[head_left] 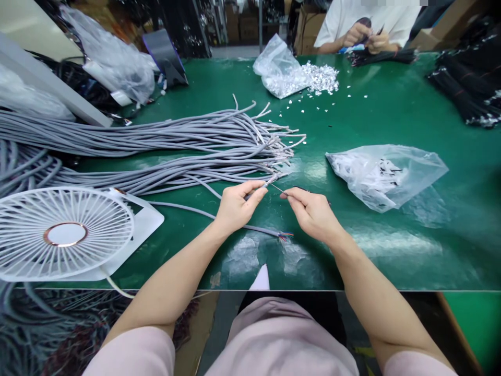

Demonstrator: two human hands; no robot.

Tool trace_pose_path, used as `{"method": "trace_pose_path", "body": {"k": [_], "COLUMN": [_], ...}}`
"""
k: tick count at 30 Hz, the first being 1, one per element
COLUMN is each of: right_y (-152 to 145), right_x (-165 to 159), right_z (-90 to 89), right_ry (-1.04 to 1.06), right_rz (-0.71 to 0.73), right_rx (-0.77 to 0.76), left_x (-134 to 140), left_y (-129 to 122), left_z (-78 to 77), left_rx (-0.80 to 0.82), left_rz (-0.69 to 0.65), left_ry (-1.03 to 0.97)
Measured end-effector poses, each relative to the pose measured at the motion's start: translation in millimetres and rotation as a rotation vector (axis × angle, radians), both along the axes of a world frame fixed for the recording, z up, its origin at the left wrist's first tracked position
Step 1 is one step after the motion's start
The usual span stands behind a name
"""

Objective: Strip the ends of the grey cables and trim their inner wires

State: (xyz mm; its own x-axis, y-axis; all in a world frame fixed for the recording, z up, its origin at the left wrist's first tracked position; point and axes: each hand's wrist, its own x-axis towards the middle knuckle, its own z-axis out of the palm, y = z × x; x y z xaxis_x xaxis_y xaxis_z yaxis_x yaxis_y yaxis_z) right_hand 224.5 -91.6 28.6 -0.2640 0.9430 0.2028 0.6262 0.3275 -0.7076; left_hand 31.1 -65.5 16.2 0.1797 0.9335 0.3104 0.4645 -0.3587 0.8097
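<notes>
My left hand (239, 205) is closed in a pinch around a grey cable (207, 187), close to its pale end. Facing it, my right hand (310, 211) grips a thin metal-tipped tool (278, 189), whose slim point reaches the cable end. Most of the tool's body is hidden by my fingers, so its exact kind cannot be made out. Below the hands, another grey cable (262, 230) lies on the table, with stripped coloured wires at its tip. Just beyond my left hand, a bundle of grey cables (176, 168) stretches in from the left.
A white fan (125, 224) stands at the left. To the right lies a clear bag (418, 164) of small white pieces. Farther back, another bag (276, 65) spills shiny bits (323, 78). Black cables (462, 83) lie at the far right. Across the green table (391, 261), a person's hands (366, 39) work.
</notes>
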Motion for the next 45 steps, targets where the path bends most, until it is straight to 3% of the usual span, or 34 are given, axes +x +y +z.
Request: {"method": "trace_pose_path", "body": {"k": [9, 18, 21, 27, 45], "right_y": [3.2, -3.4, 2.1, 7.1, 5.1], "right_x": [-5.1, -9.3, -0.7, 2.3, -5.7], "right_z": [-4.2, 6.2, 5.0, -3.6, -4.5], "right_ry": [0.124, 0.257, 0.210, 0.085, 0.110], "right_rz": [0.038, 0.106, 0.053, 0.077, 0.055], "right_rx": [-0.034, 0.027, -0.020, -0.052, -0.115], "left_x": [1.5, 6.8, 4.4, -3.5, -0.9], "left_y": [-1.1, -0.8, 2.5, 7.7, 5.0], "left_z": [0.4, -10.5, -8.5, 4.3, 1.7], "left_rx": [0.103, -0.001, -0.074, -0.185, -0.137], "left_rz": [-0.069, -0.142, -0.084, -0.055, -0.053], "left_ry": [0.088, 0.151, 0.040, -0.141, -0.119]}}
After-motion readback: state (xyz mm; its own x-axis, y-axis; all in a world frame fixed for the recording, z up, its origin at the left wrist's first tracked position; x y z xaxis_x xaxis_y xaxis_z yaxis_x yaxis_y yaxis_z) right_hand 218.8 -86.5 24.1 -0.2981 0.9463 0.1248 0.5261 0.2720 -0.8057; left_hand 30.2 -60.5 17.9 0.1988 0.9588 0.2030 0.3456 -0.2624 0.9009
